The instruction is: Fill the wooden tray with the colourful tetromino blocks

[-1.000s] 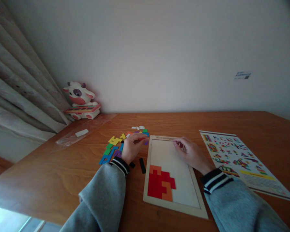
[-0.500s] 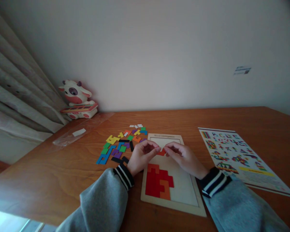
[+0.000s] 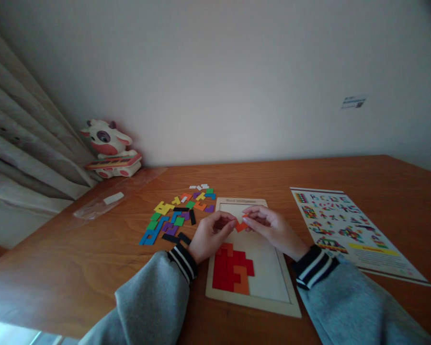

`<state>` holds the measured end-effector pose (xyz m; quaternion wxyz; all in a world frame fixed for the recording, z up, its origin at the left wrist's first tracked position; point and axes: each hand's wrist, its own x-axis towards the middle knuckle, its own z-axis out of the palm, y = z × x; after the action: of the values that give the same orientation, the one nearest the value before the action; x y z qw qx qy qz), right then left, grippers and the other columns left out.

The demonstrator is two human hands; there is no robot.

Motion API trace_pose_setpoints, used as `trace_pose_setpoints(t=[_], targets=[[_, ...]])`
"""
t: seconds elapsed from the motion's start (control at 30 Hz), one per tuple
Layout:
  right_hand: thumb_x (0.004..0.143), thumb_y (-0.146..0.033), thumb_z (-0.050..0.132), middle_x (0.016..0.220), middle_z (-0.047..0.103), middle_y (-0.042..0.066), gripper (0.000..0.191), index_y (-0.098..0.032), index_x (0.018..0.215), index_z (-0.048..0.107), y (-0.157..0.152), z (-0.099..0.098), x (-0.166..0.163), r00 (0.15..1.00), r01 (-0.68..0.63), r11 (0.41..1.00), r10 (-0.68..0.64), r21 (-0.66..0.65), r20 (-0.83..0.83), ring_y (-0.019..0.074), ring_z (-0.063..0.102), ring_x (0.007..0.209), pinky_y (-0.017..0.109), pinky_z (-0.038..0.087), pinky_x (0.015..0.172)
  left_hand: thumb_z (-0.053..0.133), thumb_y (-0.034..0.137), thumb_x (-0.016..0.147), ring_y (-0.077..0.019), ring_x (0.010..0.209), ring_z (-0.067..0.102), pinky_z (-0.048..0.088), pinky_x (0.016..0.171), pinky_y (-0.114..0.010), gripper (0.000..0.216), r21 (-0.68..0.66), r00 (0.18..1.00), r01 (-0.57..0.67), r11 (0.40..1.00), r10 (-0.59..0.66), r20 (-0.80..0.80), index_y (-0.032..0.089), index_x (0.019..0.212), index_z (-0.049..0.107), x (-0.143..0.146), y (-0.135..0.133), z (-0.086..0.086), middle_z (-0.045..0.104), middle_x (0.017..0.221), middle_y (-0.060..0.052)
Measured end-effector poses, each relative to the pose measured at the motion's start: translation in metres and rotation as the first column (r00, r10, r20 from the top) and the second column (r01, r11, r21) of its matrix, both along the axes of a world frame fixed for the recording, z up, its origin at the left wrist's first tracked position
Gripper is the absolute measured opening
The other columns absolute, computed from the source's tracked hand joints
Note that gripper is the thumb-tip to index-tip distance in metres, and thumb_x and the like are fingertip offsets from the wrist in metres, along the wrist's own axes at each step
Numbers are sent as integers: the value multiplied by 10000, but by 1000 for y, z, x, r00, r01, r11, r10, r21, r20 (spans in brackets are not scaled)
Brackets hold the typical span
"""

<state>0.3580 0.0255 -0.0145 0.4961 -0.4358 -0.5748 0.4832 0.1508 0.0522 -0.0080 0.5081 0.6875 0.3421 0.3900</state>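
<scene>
Two hands hold one orange piece [image 3: 240, 225]. Your left hand [image 3: 210, 235] pinches its left side with the fingertips. Your right hand [image 3: 273, 229] pinches its right side the same way. So both hands are closed on it, and the piece sits right between them.

Under your hands lies the puzzle board [image 3: 252, 303], flat on the surface [image 3: 93, 258]. The piece is over the far half of the board. You cannot tell if it touches the board. Just below your left hand, near your wrist, red and orange blocks [image 3: 230, 270] already fill one corner of the board.

To the left of your left hand, loose colored pieces [image 3: 172, 218] are spread on the surface. Farther left lies a clear plastic bag [image 3: 104, 203]. Past it, by the wall, stands a cow toy [image 3: 107, 146] next to the curtain [image 3: 21, 143].

To the right of your right hand lies a picture sheet [image 3: 345, 225], well apart from the board.
</scene>
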Motion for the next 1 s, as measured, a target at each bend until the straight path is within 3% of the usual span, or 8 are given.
trace_pose_setpoints(t=[0.13,0.3,0.53,0.7,0.87,1.0], targets=[[809,-460,719,925,712,52,335,-195,986,614,-1,1,-1,1000,-17,1000,17,3,-1,171,704,799,348,576,775,681,455,865,-140,777,618,494,713,-252,375,36,999,-24,999,25,-30,142,1070,648,-2,3,-4,669,889,-58],[832,-443,695,855,699,23,298,-202,976,593,-4,1,-3,996,-42,999,40,21,81,160,693,763,322,557,741,667,427,880,-139,767,616,488,704,-244,315,64,996,-28,998,33,-78,147,1023,664,-3,3,-6,672,869,-53],[875,-384,639,885,713,39,214,-202,987,653,-8,-1,-8,940,-17,992,-27,127,340,165,663,797,302,535,730,598,375,923,-127,731,583,464,661,-225,270,199,983,15,980,23,-184,147,1053,659,-14,6,2,653,836,-42],[922,-299,575,989,689,66,203,-214,1076,676,-14,2,-13,825,-185,954,19,237,565,170,653,814,325,547,781,553,316,929,-118,643,537,439,605,-230,218,406,895,232,884,-31,-445,156,1013,676,-35,16,12,635,794,-34],[956,-292,529,992,637,68,225,-225,1090,697,-16,3,-13,743,-248,920,-20,304,669,184,631,884,332,531,825,532,245,926,-184,852,587,462,810,-311,171,558,816,394,731,1,-578,167,933,684,-40,21,16,660,864,-63],[958,-293,531,982,608,61,234,-244,1094,715,-16,3,-13,703,-260,915,-38,307,710,189,610,915,334,511,839,523,223,921,-209,930,583,457,888,-349,168,565,783,446,694,2,-622,168,977,672,-40,22,16,650,950,-86]])
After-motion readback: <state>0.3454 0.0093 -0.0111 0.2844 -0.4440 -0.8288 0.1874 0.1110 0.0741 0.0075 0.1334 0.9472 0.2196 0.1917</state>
